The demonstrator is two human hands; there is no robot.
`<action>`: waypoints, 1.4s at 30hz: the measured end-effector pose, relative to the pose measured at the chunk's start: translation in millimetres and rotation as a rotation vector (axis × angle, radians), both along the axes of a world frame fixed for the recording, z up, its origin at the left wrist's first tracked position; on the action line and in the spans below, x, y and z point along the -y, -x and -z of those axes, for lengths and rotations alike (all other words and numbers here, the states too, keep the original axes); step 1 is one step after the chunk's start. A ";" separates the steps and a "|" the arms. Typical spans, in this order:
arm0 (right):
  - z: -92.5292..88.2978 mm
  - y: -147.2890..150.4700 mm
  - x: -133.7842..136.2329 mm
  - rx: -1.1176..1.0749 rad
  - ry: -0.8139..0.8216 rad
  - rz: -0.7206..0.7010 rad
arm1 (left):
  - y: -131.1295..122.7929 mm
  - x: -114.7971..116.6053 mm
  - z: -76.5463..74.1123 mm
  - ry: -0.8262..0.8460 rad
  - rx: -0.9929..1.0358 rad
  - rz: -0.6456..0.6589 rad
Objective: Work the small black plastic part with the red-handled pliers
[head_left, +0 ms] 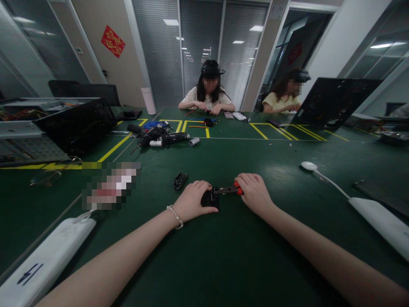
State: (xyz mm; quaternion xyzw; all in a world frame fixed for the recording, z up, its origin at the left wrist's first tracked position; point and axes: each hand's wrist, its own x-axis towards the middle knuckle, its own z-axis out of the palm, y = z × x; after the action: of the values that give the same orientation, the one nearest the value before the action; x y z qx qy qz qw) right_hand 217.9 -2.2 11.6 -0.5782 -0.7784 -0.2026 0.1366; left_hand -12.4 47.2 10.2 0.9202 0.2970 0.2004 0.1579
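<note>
On the green tabletop my left hand is closed around a small flat black part, thumb along its near side and fingers at its far side. My right hand grips red-handled needle-nose pliers. Their jaws point left and reach the right upper edge of the black part; whether they pinch anything there is too small to tell. Just beyond my left hand lies a small black ridged piece, touched by neither hand.
Tools and cables lie in a heap farther back, near a small silver cylinder. White power banks flank my arms, and eyeglasses rest at left. Opened computer cases stand along the sides. Two people sit across the table.
</note>
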 end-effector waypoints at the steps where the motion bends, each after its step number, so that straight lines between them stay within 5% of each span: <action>1: -0.1 0.1 -0.1 -0.005 -0.008 0.005 | -0.1 0.1 -0.3 0.001 -0.001 0.001; 25: 3.1 -1.1 -3.1 -0.097 0.009 -0.011 | -0.3 0.0 -1.1 0.004 -0.001 0.006; 42: -1.0 0.1 -1.4 0.116 0.038 -0.039 | -0.7 1.2 -0.3 -0.029 -0.002 0.008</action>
State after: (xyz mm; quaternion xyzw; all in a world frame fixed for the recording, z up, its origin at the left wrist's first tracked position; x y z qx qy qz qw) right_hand 217.8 -0.8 12.6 -0.5526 -0.7999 -0.2183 0.0841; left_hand -11.7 46.0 10.5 0.9238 0.2904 0.2032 0.1452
